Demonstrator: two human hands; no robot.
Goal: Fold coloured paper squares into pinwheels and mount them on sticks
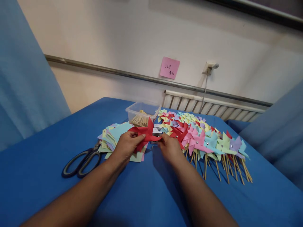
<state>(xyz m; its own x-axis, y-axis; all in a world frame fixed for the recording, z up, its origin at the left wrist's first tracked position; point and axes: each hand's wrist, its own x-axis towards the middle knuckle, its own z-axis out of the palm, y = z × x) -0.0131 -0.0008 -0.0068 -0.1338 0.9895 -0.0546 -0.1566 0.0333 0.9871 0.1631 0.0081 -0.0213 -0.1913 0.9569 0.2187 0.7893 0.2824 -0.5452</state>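
A red paper pinwheel (146, 132) is held above the blue table (47, 189) between both hands. My left hand (126, 145) pinches its left side with the fingers folded over the paper. My right hand (168, 147) grips its right side, where a small silvery piece shows at the fingertips. Under the left hand lies a stack of coloured paper squares (115, 132). Right of my right hand spreads a heap of finished pinwheels (203, 138) on wooden sticks.
Black-handled scissors (81, 160) lie left of the paper stack. A clear plastic tub (141, 113) with wooden sticks stands behind the hands. A pink note (169, 67) is stuck on the wall. Blue curtains hang at both sides.
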